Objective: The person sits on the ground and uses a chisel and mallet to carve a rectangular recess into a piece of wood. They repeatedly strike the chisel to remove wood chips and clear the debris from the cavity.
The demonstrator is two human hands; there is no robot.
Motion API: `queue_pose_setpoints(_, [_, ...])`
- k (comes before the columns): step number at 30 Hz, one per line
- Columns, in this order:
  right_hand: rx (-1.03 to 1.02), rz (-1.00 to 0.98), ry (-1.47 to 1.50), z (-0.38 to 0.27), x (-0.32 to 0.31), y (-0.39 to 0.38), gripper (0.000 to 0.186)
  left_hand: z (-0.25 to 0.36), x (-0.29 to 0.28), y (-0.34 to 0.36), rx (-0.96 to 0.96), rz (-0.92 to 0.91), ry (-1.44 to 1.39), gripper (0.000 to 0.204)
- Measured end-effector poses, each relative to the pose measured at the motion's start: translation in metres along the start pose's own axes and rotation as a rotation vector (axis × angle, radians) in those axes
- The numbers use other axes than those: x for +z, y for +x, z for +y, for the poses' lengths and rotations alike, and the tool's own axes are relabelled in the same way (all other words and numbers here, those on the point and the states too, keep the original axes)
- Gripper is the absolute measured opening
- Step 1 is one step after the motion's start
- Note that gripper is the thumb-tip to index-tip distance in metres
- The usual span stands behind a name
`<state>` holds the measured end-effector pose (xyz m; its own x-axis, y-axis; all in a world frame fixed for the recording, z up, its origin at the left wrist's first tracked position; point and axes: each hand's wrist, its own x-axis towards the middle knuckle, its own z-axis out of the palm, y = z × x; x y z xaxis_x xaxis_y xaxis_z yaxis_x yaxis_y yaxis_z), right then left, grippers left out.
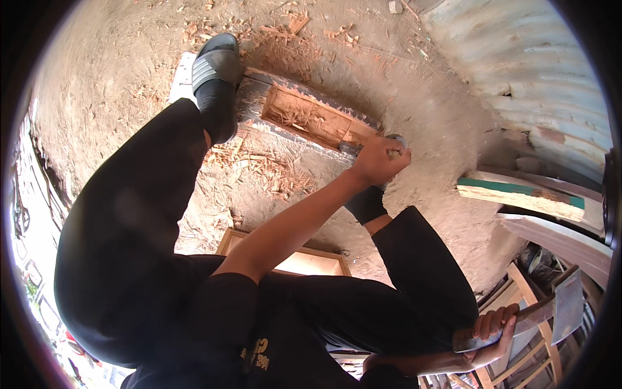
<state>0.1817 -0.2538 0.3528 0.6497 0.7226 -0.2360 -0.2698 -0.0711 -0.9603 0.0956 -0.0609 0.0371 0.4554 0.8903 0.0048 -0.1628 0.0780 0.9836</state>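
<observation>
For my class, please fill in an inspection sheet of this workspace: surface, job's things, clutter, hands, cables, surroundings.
Surface: bare earth floor.
Job's things: wooden block with a long recess, chips inside; hatchet-like tool with a broad metal head.
Clutter: wood chips scattered around the block; wooden frame partly hidden by the legs.
Hands: left hand curled at the block's right end, grip unclear; right hand holds the tool's handle.
Cables: nothing seen.
Surroundings: corrugated metal sheet; boards at right.

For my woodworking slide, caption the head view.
Right hand gripping a hatchet-like tool, left hand at a hollowed wooden block, wood chips around.
</observation>
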Motion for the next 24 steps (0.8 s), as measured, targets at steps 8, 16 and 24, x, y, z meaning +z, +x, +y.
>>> queue_pose_setpoints(8, [0.026,-0.042,0.127,-0.008,0.005,0.009,0.018,-0.002,0.004,0.001,0.035,0.041,0.068,0.023])
queue_pose_setpoints(16, [-0.007,-0.078,0.099,-0.011,0.040,0.008,0.019,-0.010,0.026,0.025,-0.005,0.016,0.348,0.029])
queue_pose_setpoints(24, [-0.050,0.141,0.139,0.004,0.074,0.000,0.019,-0.032,0.055,0.015,-0.050,-0.299,0.541,0.031])
